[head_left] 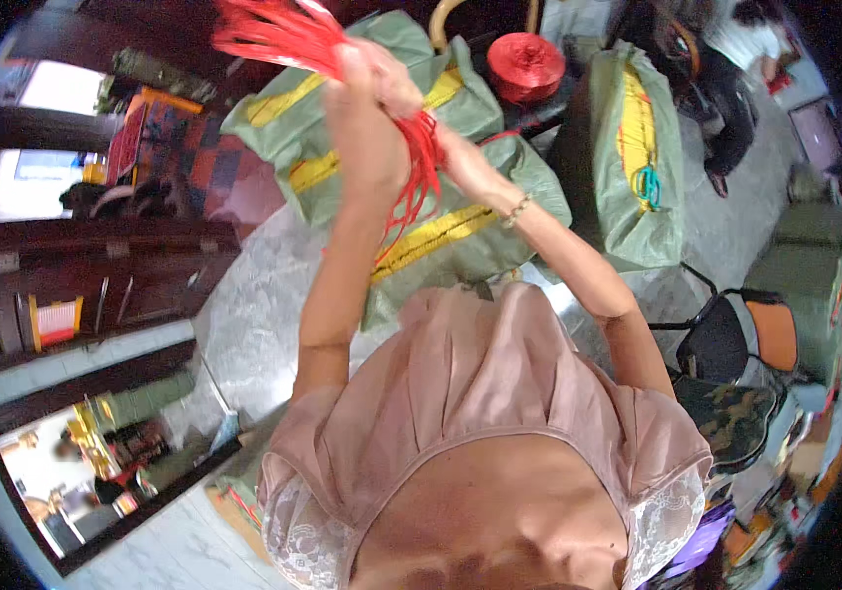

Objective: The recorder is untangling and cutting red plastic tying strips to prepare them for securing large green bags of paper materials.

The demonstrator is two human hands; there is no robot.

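A bundle of red plastic strings (278, 34) is held up at the top of the view, its loose ends fanning out to the upper left. My left hand (367, 138), smeared by motion, is closed around the bundle. Close against it, my right hand (391, 84) also grips the strings, the wrist with a bracelet coming in from the right. More red strands hang below the hands over the green woven sacks (529, 182) with yellow stitched patches. Parts of the fingers are hidden behind each other and the strings.
A red roll of plastic twine (526, 67) lies beyond the sacks. To the right stands another green sack (637, 157) tied with teal cord, near a black chair (714, 344). Dark wooden cabinets (96, 280) line the left. A person (731, 108) is at the far right.
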